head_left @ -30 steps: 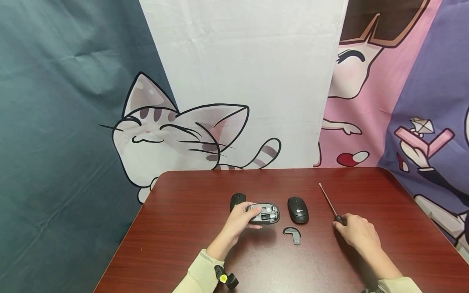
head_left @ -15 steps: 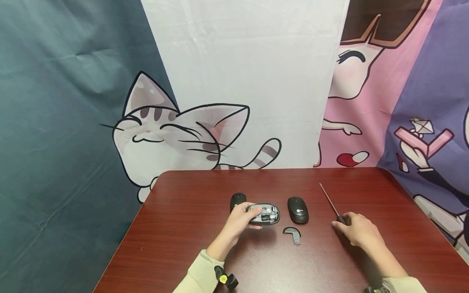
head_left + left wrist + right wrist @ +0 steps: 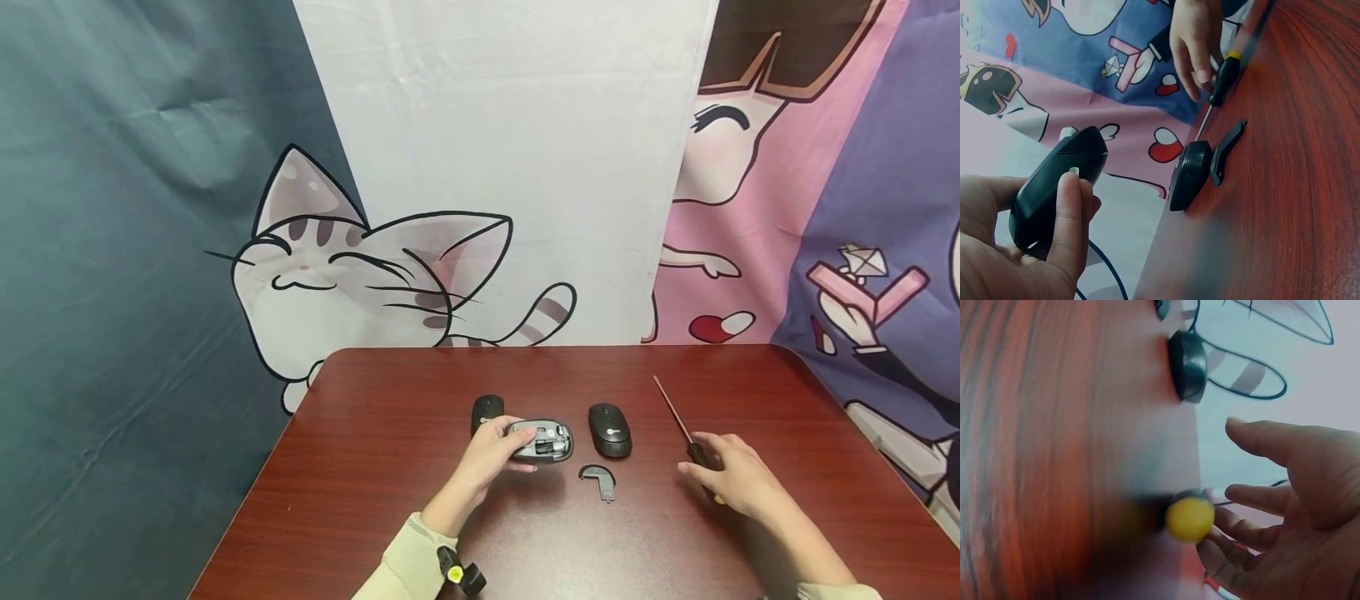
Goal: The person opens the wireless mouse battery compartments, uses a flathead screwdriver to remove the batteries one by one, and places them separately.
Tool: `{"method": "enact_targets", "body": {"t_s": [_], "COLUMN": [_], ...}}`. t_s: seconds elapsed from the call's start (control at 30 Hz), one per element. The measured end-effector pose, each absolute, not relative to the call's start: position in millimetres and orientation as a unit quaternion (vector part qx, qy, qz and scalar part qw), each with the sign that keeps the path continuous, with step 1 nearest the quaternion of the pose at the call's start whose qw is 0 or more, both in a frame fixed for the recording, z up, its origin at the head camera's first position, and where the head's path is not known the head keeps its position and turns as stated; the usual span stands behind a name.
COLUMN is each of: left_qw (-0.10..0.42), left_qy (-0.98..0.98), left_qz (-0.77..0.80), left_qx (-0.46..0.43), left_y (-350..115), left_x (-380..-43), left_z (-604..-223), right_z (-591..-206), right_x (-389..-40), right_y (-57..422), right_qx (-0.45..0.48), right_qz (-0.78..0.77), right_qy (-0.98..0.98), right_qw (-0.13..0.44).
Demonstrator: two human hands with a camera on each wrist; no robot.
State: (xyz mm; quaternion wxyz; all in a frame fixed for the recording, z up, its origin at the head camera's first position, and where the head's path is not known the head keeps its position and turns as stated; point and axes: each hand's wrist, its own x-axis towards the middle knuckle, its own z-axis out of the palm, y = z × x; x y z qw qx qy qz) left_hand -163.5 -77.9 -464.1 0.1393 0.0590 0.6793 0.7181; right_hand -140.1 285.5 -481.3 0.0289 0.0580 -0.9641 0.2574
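My left hand (image 3: 487, 458) holds a black computer mouse (image 3: 546, 446) above the table, its grey underside turned up and the battery compartment uncovered. The thumb lies over that underside; in the left wrist view the fingers press on the mouse's dark shell (image 3: 1079, 159). On the right, a screwdriver (image 3: 697, 455) with a black handle and yellow end lies on the table, its shaft pointing away. Over its handle hovers my right hand (image 3: 738, 477), thumb and fingers spread and not closed round it. The right wrist view shows the yellow handle end (image 3: 1190, 519) beside the loose fingertips.
A second black mouse (image 3: 611, 431) stands right of the held one, with a detached grey-black battery cover (image 3: 604, 483) in front of it. Partly behind the left hand is a third mouse (image 3: 487, 407). The reddish-brown table (image 3: 390, 392) backs onto a printed cartoon cloth (image 3: 525, 167).
My right hand has loosened from the screwdriver handle and drawn slightly right, so the yellow end now shows. My left hand and the mouse in it have hardly moved.
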Motion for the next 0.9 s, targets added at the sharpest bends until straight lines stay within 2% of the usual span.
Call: {"method": "enact_targets", "body": {"t_s": [0.4,0.63,0.9], "left_qw": [0.145,0.145,0.148], "left_qy": [0.67,0.672,0.677], "left_qz": [0.725,0.723,0.717], "left_qx": [0.066,0.068,0.07], "left_y": [-76.1,-75.3,-72.9], "left_x": [-162.4,-160.7,-155.9], "left_z": [-461.8,-459.2,-455.6], "right_z": [-469.8,-465.5,-455.6], "right_x": [-132.5,-132.0,-128.6], "right_y": [258.1,245.6,229.4], "right_qx": [0.118,0.145,0.179], "right_qz": [0.282,0.307,0.359], "right_qy": [-0.94,-0.923,-0.9], "right_qw": [0.154,0.179,0.168]}}
